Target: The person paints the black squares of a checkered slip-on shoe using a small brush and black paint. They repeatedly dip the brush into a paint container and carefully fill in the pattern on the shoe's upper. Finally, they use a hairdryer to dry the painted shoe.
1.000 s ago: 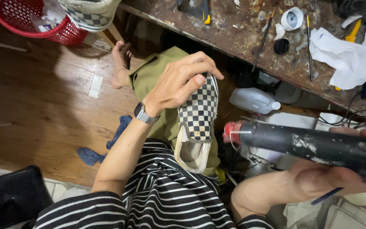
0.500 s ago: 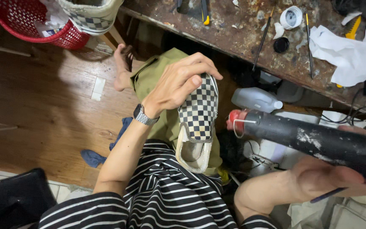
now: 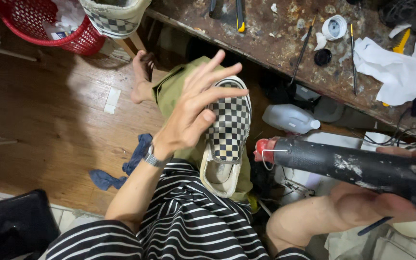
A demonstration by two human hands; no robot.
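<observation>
A black-and-white checkered slip-on shoe rests on my lap, toe pointing away, against an olive cloth over my left leg. My left hand hovers over the shoe's toe with fingers spread, its thumb touching the checkered upper; a watch is on that wrist. My right hand, low at the right edge and mostly hidden, grips a long black heat gun. The gun's red nozzle sits just right of the shoe's side.
A stained workbench runs across the top with brushes, a white lid, white paper and a yellow-handled tool. A red basket and another checkered shoe sit upper left. A plastic jug lies under the bench; a blue rag on the floor.
My left hand has let go of the shoe's toe and opened, fingers now spread above it. The heat gun stays aimed at the shoe's side.
</observation>
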